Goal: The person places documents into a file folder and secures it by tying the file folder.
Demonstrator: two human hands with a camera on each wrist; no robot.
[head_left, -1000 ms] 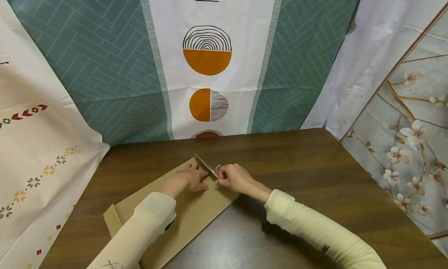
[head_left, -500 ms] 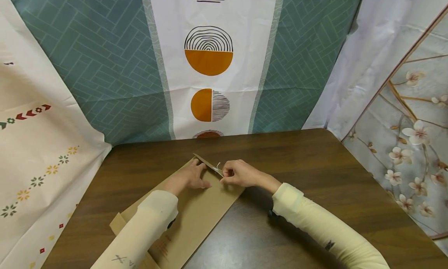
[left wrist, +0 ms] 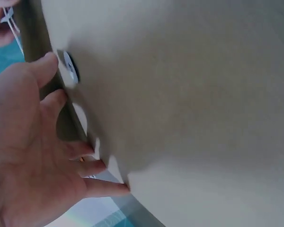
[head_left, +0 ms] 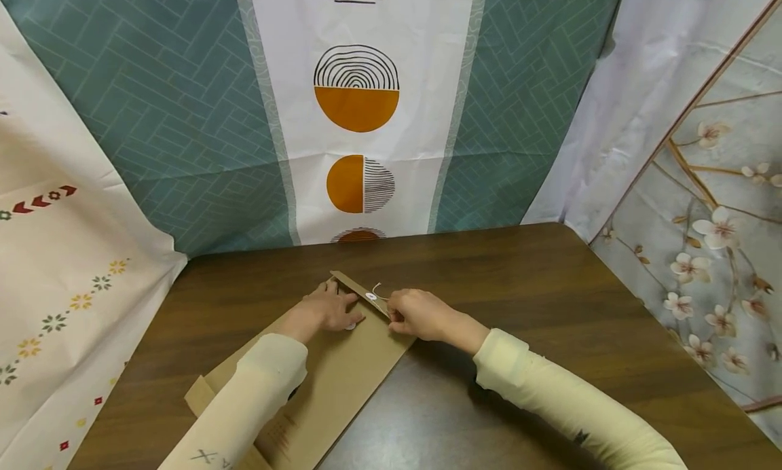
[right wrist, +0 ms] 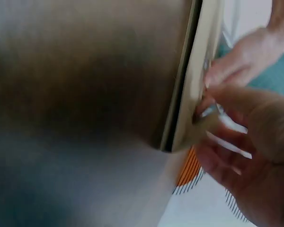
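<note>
A brown kraft paper string-tie envelope lies slanted on the table. Its far-end flap is folded up and bears a white button with a thin string. My left hand rests near that end, fingers spread along the flap's fold. By its thumb is a second white button on the envelope body, seen in the left wrist view. At the flap's right end, my right hand pinches the flap between thumb and curled fingers; the right wrist view shows this hand at the flap's corner.
A folded strip of brown paper sticks out at the envelope's near left end. The dark wooden table extends to the right. Patterned cloths hang behind it and on both sides.
My right hand has shifted slightly right along the flap. The flap now shows more of its face and its button. The second button has come into sight by my left thumb.
</note>
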